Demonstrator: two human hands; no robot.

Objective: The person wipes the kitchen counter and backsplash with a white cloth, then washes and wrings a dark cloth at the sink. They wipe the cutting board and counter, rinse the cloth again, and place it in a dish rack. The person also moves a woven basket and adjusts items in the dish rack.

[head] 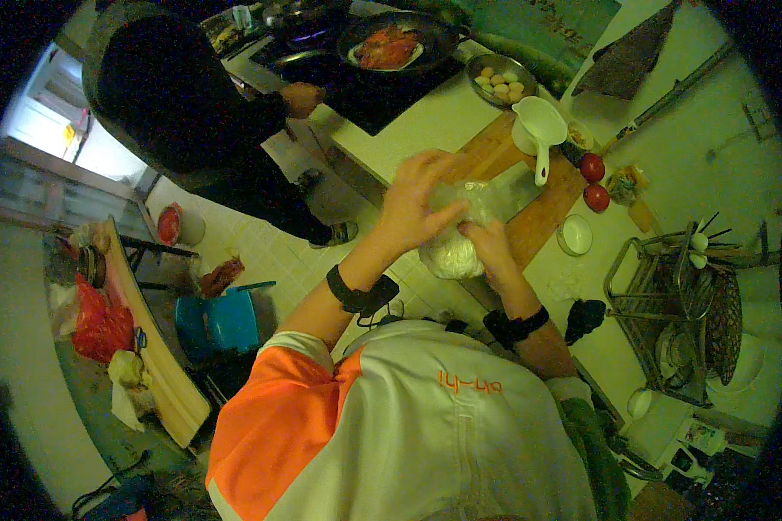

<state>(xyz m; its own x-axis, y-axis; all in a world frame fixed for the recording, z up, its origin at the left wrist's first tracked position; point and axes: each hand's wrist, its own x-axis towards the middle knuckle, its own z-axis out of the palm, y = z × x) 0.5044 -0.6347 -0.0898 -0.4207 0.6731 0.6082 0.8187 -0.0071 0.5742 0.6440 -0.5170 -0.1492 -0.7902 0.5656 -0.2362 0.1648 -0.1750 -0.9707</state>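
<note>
A clear plastic bag (453, 257) with whitish contents hangs between my hands, over the front edge of the counter. My right hand (492, 244) pinches its gathered neck. My left hand (417, 198) is at the upper part of the bag, fingers spread and thumb against the film; blur hides whether it grips. Loose film reaches right across a wooden cutting board (547, 221). At the far end of the board is a white handled pot or ladle (541, 124), its handle towards me.
A metal bowl of eggs (502, 81) stands beside the stove (378, 98), where a wok (430, 55) holds a plate of reddish food (388, 49). Two red tomatoes or fruits (593, 168), a small bowl (575, 236) and a metal rack (658, 306) are rightward. Another person (189, 98) stands at left.
</note>
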